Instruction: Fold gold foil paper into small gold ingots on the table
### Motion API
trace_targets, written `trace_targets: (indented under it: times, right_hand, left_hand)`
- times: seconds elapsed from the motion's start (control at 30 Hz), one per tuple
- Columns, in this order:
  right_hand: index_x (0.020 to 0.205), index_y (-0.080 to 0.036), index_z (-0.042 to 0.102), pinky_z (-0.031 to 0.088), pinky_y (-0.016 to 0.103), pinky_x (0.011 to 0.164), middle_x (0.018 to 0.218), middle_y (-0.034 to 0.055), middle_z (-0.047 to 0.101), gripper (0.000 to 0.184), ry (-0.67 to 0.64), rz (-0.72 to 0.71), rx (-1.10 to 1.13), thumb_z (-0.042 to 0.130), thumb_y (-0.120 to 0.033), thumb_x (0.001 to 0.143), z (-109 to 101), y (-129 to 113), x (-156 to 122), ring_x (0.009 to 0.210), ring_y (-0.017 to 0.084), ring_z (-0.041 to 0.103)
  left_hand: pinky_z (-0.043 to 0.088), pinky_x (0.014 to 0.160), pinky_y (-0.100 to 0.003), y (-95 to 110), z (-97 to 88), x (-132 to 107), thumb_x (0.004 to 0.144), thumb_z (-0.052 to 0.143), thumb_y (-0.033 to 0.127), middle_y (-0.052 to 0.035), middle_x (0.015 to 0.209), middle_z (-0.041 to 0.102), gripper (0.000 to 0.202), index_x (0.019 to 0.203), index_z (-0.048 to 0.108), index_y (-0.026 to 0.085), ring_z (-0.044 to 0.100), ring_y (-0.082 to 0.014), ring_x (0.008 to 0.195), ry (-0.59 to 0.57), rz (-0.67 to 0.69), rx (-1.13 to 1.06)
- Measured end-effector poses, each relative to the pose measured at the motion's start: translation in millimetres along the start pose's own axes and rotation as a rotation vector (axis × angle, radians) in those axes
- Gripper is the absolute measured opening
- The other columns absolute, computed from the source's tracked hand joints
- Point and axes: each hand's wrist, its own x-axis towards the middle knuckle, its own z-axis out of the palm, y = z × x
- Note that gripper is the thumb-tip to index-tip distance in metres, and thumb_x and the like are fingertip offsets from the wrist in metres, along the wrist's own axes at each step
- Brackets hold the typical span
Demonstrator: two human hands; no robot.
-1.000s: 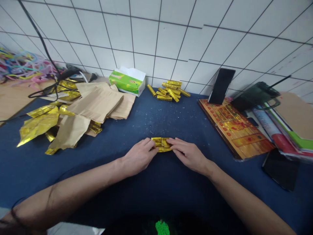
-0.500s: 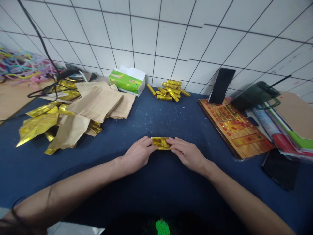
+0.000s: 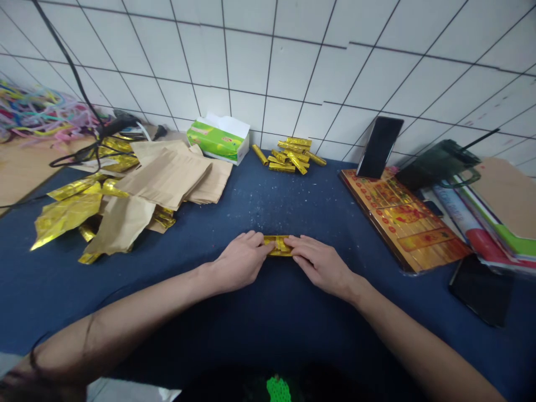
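A small folded gold foil paper [image 3: 278, 245] lies on the dark blue table cover [image 3: 268, 201] in front of me. My left hand [image 3: 239, 260] pinches its left end with the fingers pressed together. My right hand [image 3: 321, 263] grips its right end the same way. Only the middle of the gold piece shows between my fingertips. A pile of finished gold folded pieces [image 3: 290, 154] sits at the back by the tiled wall.
Loose gold foil sheets [image 3: 67, 212] and brown paper sheets [image 3: 167, 176] lie at the left. A green tissue box [image 3: 218, 138] stands at the back. At the right lie a red-gold stack of printed paper [image 3: 404, 220], an upright phone [image 3: 379, 146], books and another phone [image 3: 481, 290].
My hands have drawn a little closer together over the gold piece, so less of it shows. It has flattened slightly. Nothing else has moved.
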Motion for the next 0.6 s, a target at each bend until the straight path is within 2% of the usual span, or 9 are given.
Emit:
trace_targets:
  times: [0.13,0.3,0.47,0.6]
  right_hand:
    - [0.102,-0.018,0.056,0.040,0.040,0.097,0.112,0.0060,0.061,0.025,0.026,0.004,-0.006,0.039,-0.013,0.085,1.8,0.5,-0.1,0.108,0.017,0.052]
    - [0.099,-0.020,0.057,0.040,0.039,0.096,0.109,0.0044,0.062,0.024,0.030,0.046,0.036,0.038,-0.013,0.086,2.0,0.0,1.3,0.107,0.016,0.054]
    - [0.092,-0.022,0.059,0.045,0.038,0.089,0.103,0.0031,0.065,0.020,0.079,0.156,0.108,0.041,-0.017,0.086,0.8,-1.8,5.0,0.100,0.017,0.057]
    - [0.092,-0.022,0.061,0.048,0.034,0.082,0.096,0.0027,0.066,0.018,0.159,0.251,0.176,0.045,-0.020,0.085,3.4,-3.1,8.2,0.090,0.016,0.061]
  left_hand:
    - [0.041,0.074,-0.032,0.1,-1.4,0.9,0.083,0.041,0.018,-0.0081,0.089,0.048,0.031,0.111,0.052,0.014,0.044,-0.0195,0.083,0.019,0.013,-0.031]
    - [0.040,0.074,-0.031,-2.8,-1.0,3.1,0.086,0.036,0.014,-0.0068,0.085,0.049,0.030,0.109,0.054,0.015,0.044,-0.0173,0.079,0.018,0.000,-0.095]
    - [0.041,0.069,-0.026,-9.2,-5.2,9.5,0.087,0.034,0.014,-0.0041,0.079,0.051,0.029,0.102,0.058,0.017,0.047,-0.0151,0.075,-0.035,-0.044,-0.211]
    - [0.042,0.068,-0.024,-13.4,-5.6,14.8,0.086,0.034,0.013,-0.0033,0.078,0.055,0.032,0.105,0.058,0.020,0.052,-0.0151,0.077,-0.061,-0.102,-0.277]
